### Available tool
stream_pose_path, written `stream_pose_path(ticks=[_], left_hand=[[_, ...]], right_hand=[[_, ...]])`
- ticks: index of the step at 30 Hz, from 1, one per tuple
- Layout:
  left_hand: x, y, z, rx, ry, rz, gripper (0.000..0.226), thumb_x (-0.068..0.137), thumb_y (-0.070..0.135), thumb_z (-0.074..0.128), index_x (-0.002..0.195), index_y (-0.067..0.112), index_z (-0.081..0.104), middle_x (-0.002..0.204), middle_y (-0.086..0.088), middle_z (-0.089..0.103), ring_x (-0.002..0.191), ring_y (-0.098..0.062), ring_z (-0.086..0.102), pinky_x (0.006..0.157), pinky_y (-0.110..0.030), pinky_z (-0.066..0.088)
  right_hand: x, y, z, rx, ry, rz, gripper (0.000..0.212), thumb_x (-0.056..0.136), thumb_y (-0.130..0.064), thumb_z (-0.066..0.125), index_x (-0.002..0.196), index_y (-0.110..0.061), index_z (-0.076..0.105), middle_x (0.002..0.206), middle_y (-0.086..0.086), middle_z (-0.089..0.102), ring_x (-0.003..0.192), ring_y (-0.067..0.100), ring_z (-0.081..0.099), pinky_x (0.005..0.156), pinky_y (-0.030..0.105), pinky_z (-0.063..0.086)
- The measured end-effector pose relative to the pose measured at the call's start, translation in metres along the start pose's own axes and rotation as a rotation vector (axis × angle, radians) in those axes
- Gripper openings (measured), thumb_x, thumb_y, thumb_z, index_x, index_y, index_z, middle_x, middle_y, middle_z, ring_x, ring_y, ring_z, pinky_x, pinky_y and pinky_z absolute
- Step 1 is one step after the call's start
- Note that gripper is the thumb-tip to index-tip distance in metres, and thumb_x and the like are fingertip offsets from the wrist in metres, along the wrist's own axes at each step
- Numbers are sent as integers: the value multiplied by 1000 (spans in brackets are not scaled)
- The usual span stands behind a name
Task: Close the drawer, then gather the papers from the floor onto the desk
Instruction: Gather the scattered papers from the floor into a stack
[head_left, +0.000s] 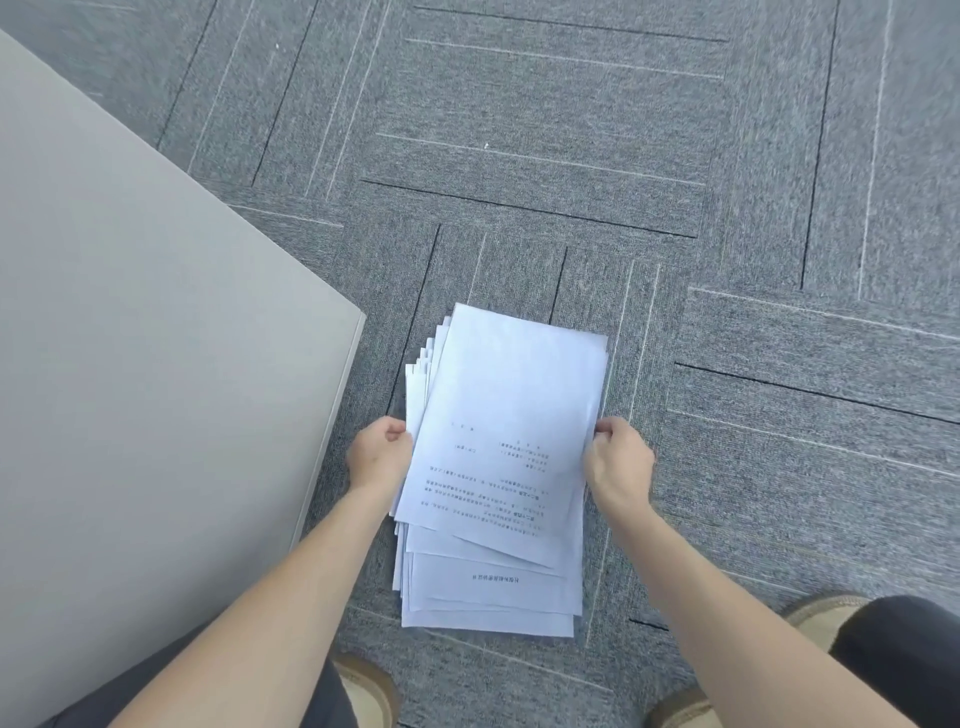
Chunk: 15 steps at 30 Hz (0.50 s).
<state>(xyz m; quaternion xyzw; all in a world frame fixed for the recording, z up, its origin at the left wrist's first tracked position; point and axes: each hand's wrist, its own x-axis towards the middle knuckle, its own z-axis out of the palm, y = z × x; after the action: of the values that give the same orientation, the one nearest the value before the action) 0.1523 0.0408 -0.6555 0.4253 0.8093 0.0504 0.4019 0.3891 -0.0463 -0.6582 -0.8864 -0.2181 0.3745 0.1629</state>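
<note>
A loose stack of white printed papers (501, 457) lies fanned over the grey carpet in the middle of the head view. My left hand (378, 453) grips the stack's left edge and my right hand (618, 462) grips its right edge, both about halfway along the sheets. The top sheet carries printed text, upside down to me. The pale grey desk top (130, 364) fills the left side, its corner close to the papers' upper left. No drawer is in view.
Grey carpet tiles (571, 156) with line patterns cover the floor beyond and to the right. My dark trouser knees and tan shoes (366, 686) (826, 610) show at the bottom edge, either side of the papers.
</note>
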Motion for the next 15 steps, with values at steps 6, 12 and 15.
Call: stream_pose_path(ticks=[6,12,15], left_hand=[[-3,-3,0,-110,-183,-15,17,85,27,65,95,14,67,100,-8,73,90,-24,66,83,-35,54],[-8,-4,-9,-84,-294,51,31,86,15,66,117,19,62,114,0,69,104,-23,65,95,-40,52],[-11,0,-11,-87,-329,142,36,91,11,60,126,22,56,116,4,66,106,-19,62,97,-37,49]], right_hand=[[-19,3,13,-86,-83,-101,26,79,10,37,71,-5,57,71,10,63,62,30,49,53,34,35],[-18,4,16,-122,-74,-114,26,79,11,36,76,-4,57,88,14,61,72,25,46,54,33,29],[-22,1,13,-118,-46,-100,24,97,-12,39,80,-9,56,93,10,58,79,23,47,63,34,34]])
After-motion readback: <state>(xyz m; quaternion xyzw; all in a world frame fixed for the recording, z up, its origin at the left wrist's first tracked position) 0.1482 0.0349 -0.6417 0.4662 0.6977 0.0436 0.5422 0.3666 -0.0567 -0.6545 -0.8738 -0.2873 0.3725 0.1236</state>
